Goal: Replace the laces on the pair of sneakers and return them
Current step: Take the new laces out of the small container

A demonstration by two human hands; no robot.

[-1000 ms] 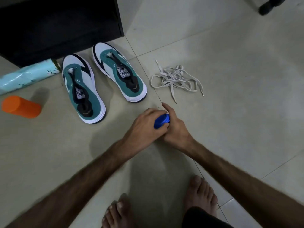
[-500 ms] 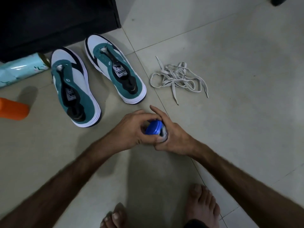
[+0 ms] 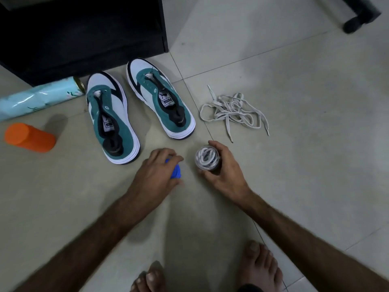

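Note:
Two white-and-teal sneakers stand side by side on the tiled floor with no laces, the left one (image 3: pixel 109 121) nearer me, the right one (image 3: pixel 160 98) farther back. A loose tangle of old pale laces (image 3: pixel 233 111) lies to their right. My right hand (image 3: pixel 223 171) grips a small clear jar (image 3: pixel 207 161), open at the top, with coiled white laces inside. My left hand (image 3: pixel 155 175) holds the jar's blue lid (image 3: pixel 175 171), a short way left of the jar.
A black cabinet (image 3: pixel 80 32) stands behind the sneakers. A pale blue roll (image 3: pixel 40 98) and an orange bottle (image 3: pixel 29 138) lie at the left. A chair caster (image 3: pixel 357 20) is at the top right. My bare feet (image 3: pixel 259 268) are at the bottom edge.
The blue lid has come off the jar: my left hand has carried it to the left while my right hand keeps the jar, whose white laces now show.

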